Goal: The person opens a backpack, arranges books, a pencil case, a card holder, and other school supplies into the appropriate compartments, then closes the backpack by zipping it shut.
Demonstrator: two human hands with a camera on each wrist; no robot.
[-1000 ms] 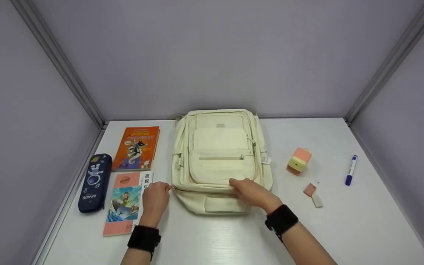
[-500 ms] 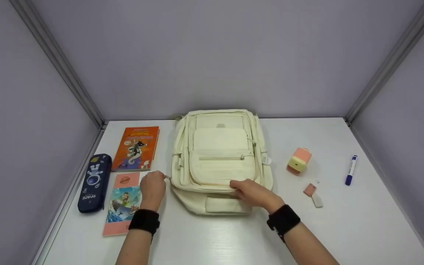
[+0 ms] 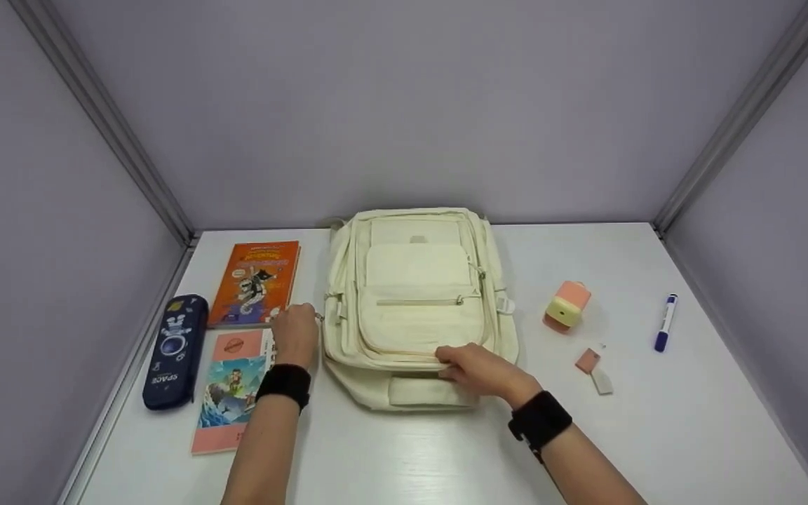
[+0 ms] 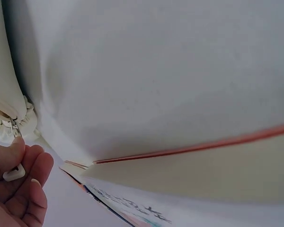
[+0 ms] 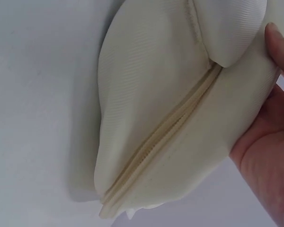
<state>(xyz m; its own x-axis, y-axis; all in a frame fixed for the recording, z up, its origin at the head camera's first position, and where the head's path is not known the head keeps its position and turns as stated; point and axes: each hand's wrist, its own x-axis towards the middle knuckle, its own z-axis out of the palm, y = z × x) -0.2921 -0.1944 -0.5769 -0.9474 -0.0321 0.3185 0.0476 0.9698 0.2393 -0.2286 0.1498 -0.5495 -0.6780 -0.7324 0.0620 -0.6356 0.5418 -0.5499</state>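
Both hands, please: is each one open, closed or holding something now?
Left hand: closed, pinching a zipper pull at the side of the bag.
Right hand: closed, gripping the bag's near end.

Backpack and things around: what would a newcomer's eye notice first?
The cream backpack dominates the middle of the table, its zipper pull pinched by the left hand and its near edge held by the right hand. Next, the bright orange book stands out, left of the backpack.
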